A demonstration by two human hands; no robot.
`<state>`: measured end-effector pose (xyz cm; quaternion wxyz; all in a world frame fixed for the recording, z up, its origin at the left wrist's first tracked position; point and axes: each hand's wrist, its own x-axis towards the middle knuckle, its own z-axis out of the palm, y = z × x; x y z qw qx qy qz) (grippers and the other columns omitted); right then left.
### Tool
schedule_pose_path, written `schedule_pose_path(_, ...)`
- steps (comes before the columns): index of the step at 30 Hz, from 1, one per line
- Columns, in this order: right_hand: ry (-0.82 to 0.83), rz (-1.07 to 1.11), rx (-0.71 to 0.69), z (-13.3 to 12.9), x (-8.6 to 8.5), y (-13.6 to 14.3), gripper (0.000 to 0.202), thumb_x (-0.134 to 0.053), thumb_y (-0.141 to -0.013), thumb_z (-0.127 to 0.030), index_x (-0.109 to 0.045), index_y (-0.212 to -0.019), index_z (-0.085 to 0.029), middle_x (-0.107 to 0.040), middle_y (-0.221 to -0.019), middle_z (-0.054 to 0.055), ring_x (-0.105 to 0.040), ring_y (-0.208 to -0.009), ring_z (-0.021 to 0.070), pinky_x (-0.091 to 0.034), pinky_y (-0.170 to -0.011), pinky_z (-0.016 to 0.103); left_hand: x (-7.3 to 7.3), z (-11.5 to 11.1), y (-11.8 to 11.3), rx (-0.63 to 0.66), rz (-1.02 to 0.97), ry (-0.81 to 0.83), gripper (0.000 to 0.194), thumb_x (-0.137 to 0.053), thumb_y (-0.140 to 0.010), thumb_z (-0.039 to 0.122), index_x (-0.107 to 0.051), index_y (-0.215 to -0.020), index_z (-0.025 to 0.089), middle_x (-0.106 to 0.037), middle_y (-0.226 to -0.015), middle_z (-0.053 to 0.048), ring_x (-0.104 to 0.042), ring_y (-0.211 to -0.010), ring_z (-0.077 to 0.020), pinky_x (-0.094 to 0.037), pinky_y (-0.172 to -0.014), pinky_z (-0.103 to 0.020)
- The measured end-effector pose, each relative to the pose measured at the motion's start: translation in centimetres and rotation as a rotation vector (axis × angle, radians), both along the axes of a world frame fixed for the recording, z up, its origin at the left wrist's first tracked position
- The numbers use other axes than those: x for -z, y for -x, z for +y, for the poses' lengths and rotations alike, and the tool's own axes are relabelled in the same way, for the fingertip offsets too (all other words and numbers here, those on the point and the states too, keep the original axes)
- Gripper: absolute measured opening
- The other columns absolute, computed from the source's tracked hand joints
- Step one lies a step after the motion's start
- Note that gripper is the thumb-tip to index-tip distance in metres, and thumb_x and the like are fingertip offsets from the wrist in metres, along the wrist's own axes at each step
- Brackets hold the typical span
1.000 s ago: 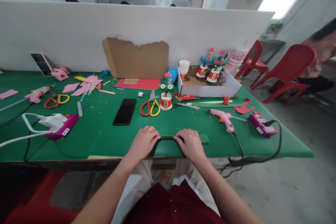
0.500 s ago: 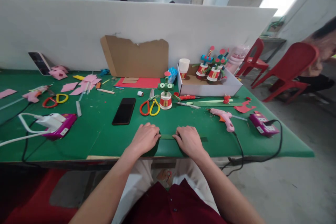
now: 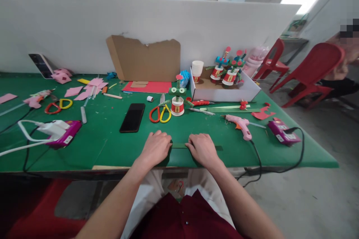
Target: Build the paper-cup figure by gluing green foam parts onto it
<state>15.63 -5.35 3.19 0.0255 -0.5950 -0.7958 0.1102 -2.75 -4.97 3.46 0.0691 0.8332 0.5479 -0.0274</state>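
While the left hand curls over a green strip near the front edge of the table, the right hand bends over it too; whether either pinches it, I cannot tell. A pink glue gun lies nearer the right corner.

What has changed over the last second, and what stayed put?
Between the left hand and right hand, the green strip looked narrower a second ago; now it seems flatter on the table. Both hands remain at it, neither visibly letting go. The phone and cup figure stayed put.
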Motion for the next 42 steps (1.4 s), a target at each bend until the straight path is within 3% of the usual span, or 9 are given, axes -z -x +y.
schedule_pose_path(15, -0.039, -0.031, -0.003, 0.3, 0.3, 0.1, 0.015, -0.057, -0.090, -0.030, -0.063, -0.081, -0.019, -0.071, -0.082, 0.006, -0.062, -0.084, 0.0221, -0.033, -0.076, 0.032, 0.6, 0.2, -0.1, -0.019, 0.008, -0.048, 0.018, -0.049, -0.090, 0.023, -0.064, -0.081, 0.018, -0.067, -0.084, -0.009, -0.058, -0.089, -0.0268, -0.036, -0.071, -0.036)
schedule_pose_path(19, -0.246, 0.004, -0.039, 1.8, 0.4, 0.3, 0.016, -0.055, -0.092, -0.028, -0.061, -0.082, -0.019, -0.069, -0.080, 0.006, -0.058, -0.081, 0.0213, -0.033, -0.087, 0.034, 0.7, 0.9, 0.0, -0.092, -0.013, -0.249, 0.020, -0.045, -0.093, 0.023, -0.064, -0.086, 0.017, -0.066, -0.087, -0.010, -0.055, -0.090, -0.0272, -0.035, -0.072, -0.038)
schedule_pose_path(23, -0.422, 0.054, -0.129, 3.8, 0.9, 0.4, 0.017, -0.050, -0.094, -0.027, -0.061, -0.082, -0.020, -0.067, -0.081, 0.004, -0.054, -0.082, 0.0204, -0.024, -0.102, 0.037, 0.6, 2.3, 0.5, -0.126, -0.045, -0.416, 0.022, -0.044, -0.094, 0.026, -0.063, -0.087, 0.018, -0.066, -0.090, -0.010, -0.052, -0.093, -0.0277, -0.035, -0.077, -0.041)
schedule_pose_path(27, -0.312, 0.128, -0.182, 4.9, 2.0, 0.0, 0.016, -0.054, -0.093, -0.028, -0.062, -0.084, -0.018, -0.065, -0.081, 0.004, -0.054, -0.081, 0.0188, -0.030, -0.094, 0.033, 1.6, 3.3, 1.2, -0.021, -0.127, -0.312, 0.016, -0.049, -0.091, 0.022, -0.062, -0.082, 0.019, -0.065, -0.088, -0.007, -0.052, -0.092, -0.0240, -0.035, -0.079, -0.038)
schedule_pose_path(32, -0.265, 0.191, -0.220, 4.7, 2.4, -0.3, 0.023, -0.049, -0.095, -0.032, -0.064, -0.085, -0.019, -0.065, -0.082, 0.003, -0.054, -0.082, 0.0172, -0.032, -0.082, 0.029, 2.7, 3.5, 1.4, -0.006, -0.250, -0.245, 0.022, -0.044, -0.094, 0.027, -0.060, -0.082, 0.019, -0.063, -0.088, -0.005, -0.052, -0.090, -0.0208, -0.034, -0.081, -0.036)
schedule_pose_path(38, -0.261, 0.135, -0.160, 4.5, 2.1, 0.1, 0.024, -0.048, -0.096, -0.031, -0.065, -0.083, -0.017, -0.066, -0.080, 0.005, -0.054, -0.081, 0.0177, -0.030, -0.080, 0.030, 2.6, 3.2, 1.2, -0.006, -0.206, -0.249, 0.024, -0.040, -0.094, 0.024, -0.059, -0.081, 0.018, -0.062, -0.086, -0.006, -0.052, -0.091, -0.0220, -0.034, -0.084, -0.038)
schedule_pose_path(42, -0.233, 0.127, -0.076, 4.9, 2.3, 0.4, 0.022, -0.053, -0.093, -0.032, -0.065, -0.081, -0.018, -0.067, -0.079, 0.004, -0.055, -0.081, 0.0184, -0.030, -0.080, 0.030, 2.0, 3.4, 0.8, -0.081, -0.159, -0.189, 0.018, -0.047, -0.090, 0.026, -0.060, -0.079, 0.019, -0.064, -0.088, -0.007, -0.052, -0.094, -0.0241, -0.034, -0.082, -0.039)
